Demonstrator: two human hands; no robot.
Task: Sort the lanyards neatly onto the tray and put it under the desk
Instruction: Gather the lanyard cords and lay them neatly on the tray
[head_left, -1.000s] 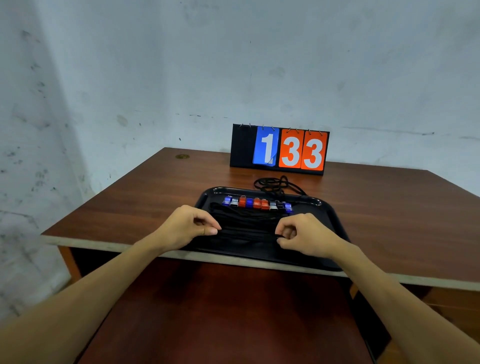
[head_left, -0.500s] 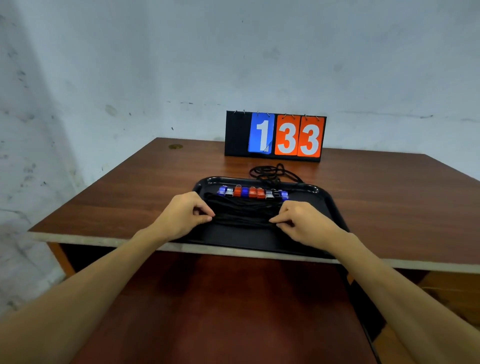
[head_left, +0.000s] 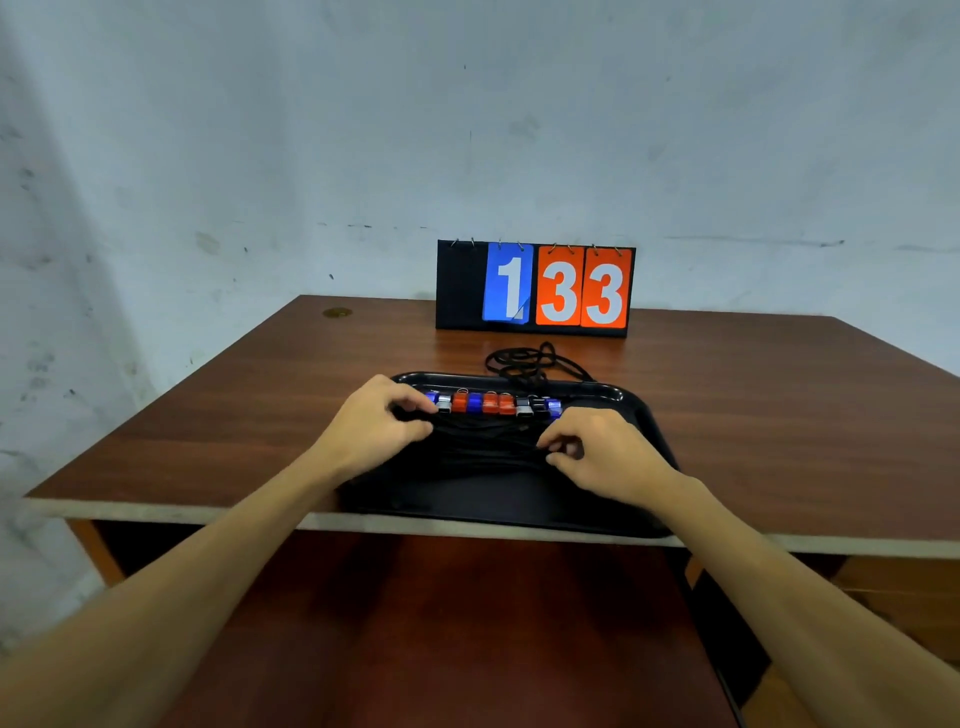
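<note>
Most lanyards (head_left: 483, 441) lie on the tray (head_left: 493, 506) at the tabletop's (head_left: 249, 410) near edge. The left hand (head_left: 374, 426) and right hand (head_left: 608, 452) each pinch the cords. One loose cord (head_left: 527, 359) sits coiled beyond the far rim, and the tray is not yet stowed underneath.

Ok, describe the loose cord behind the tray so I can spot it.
Find the scoreboard reading 133 at the back of the desk. Between it and the far rim of the tray lies a tangle of black cord on the wood. Unlike the cords in the tray, it is looped, with no coloured clip showing.
</note>
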